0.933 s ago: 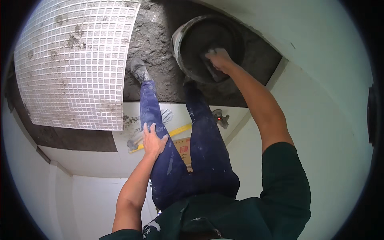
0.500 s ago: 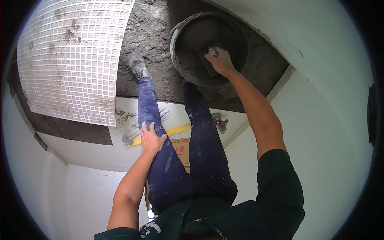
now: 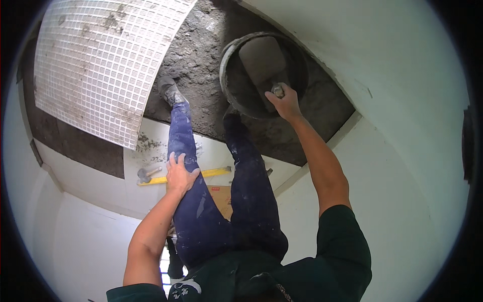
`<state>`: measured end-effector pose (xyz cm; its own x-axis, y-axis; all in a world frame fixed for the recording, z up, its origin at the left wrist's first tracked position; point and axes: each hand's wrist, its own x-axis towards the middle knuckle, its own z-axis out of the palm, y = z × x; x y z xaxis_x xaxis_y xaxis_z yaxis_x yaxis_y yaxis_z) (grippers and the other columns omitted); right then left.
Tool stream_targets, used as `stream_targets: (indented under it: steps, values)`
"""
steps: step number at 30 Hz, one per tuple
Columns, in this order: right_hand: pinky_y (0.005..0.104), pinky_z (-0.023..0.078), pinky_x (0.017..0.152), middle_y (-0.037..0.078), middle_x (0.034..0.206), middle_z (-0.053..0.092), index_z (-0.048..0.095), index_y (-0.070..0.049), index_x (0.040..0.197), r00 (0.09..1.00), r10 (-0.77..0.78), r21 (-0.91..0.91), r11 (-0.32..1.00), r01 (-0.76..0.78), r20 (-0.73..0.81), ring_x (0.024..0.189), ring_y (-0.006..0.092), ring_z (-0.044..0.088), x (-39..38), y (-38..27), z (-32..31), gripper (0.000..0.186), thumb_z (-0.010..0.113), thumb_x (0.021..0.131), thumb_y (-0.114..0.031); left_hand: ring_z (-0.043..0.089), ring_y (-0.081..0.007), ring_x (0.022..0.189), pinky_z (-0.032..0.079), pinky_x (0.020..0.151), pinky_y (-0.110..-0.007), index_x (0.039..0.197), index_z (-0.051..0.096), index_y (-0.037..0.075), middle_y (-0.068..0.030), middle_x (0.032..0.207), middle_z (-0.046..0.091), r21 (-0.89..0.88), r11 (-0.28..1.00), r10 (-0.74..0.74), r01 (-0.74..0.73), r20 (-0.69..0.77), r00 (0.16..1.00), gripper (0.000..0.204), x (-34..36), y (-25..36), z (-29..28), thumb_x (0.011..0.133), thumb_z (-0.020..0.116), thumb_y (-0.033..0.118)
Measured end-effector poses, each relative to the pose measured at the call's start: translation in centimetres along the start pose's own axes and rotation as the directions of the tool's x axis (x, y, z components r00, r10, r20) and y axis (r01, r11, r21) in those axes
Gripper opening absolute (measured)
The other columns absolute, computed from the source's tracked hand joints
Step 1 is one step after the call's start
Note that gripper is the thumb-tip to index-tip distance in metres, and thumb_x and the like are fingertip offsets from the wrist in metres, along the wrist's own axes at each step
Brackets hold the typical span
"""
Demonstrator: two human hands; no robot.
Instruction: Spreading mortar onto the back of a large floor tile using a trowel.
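My right hand [image 3: 284,103] is closed round the handle of a trowel [image 3: 262,58], whose broad grey blade lies over the inside of a round bucket [image 3: 226,83]. Dark mortar coats the bucket's wall; how much lies at the bottom is too dark to tell. Fingers spread, my left hand [image 3: 179,173] rests on my left leg near the knee and holds nothing. Beyond my left foot, rough grey mortar [image 3: 198,65] covers the floor beside the bucket.
A large tile with a white grid back [image 3: 100,65] lies at the left, spotted with mortar. Behind my legs, on pale tiles, are a yellow level [image 3: 216,171], a mallet [image 3: 145,175] and a cardboard box [image 3: 221,194]. A white wall [image 3: 392,100] borders the right side.
Inside the bucket, my right hand has turned the trowel so its blade now shows broad and flat. My left hand stays on my leg. The whole view has shifted slightly.
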<state>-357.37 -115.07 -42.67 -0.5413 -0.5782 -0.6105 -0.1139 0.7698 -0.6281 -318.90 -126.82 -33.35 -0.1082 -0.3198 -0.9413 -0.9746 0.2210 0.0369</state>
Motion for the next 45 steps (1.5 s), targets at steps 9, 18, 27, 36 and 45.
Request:
stream_targets:
  steps: [9,18,27,36,45]
  values:
    - [0.0312,0.048,0.069,0.007,0.077,0.061,0.062,0.003,0.093,0.992,-0.094,-0.084,0.991,0.101,0.085,0.071,0.0134,0.052,-2.9,-10.3,0.1,0.036,0.079,0.076,-0.024,0.036,-0.0413,0.135,0.04,0.108,-0.048,0.141,0.045,0.012,-0.019,0.152,0.029,-0.127,0.992,-0.011,0.009,-0.009,1.0,0.079,1.0,-4.4,-3.5,0.074,0.079,0.038]
    - [0.0324,0.045,0.058,0.013,0.066,0.053,0.061,0.0,0.092,0.969,-0.2,-0.213,0.95,0.229,0.148,0.059,0.0129,0.051,1.0,-28.3,14.0,0.022,0.061,0.091,-0.022,0.034,-0.0374,0.137,0.038,0.109,-0.048,0.141,0.045,0.015,-0.0146,0.152,0.029,-0.359,0.933,-0.008,0.009,0.003,1.0,0.076,1.2,-9.2,-7.6,0.076,0.077,0.038]
    - [0.0462,0.051,0.062,0.024,0.075,0.064,0.065,-0.002,0.099,0.77,-0.629,-0.496,0.637,0.59,0.108,0.073,0.0402,0.065,7.6,-38.9,30.8,0.019,0.068,0.084,-0.014,0.038,-0.0395,0.135,0.041,0.106,-0.048,0.139,0.046,0.015,-0.0148,0.151,0.032,-0.488,0.873,-0.022,-0.005,-0.05,0.999,0.076,1.5,-10.8,-7.5,0.074,0.078,0.039]
    - [0.0406,0.052,0.07,0.018,0.084,0.066,0.058,0.002,0.111,0.932,-0.331,-0.287,0.916,0.28,-0.148,0.075,0.0352,0.066,-6.4,-26.0,16.5,0.032,0.07,0.086,-0.013,0.042,-0.0401,0.131,0.042,0.104,-0.049,0.135,0.05,0.013,-0.0159,0.148,0.035,-0.462,0.887,-0.033,-0.01,-0.085,0.996,0.073,1.2,-8.3,-6.1,0.073,0.079,0.038]
    - [0.0343,0.036,0.042,0.006,0.063,0.052,0.051,-0.006,0.08,0.614,0.789,0.262,0.597,-0.758,-0.021,0.05,0.0179,0.05,1.6,-1.8,1.1,0.027,0.056,0.096,-0.028,0.038,-0.0418,0.133,0.04,0.106,-0.051,0.137,0.048,0.011,-0.0195,0.15,0.029,-0.207,0.978,0.007,0.004,0.053,0.999,0.077,2.0,-5.0,-0.6,0.072,0.081,0.036]
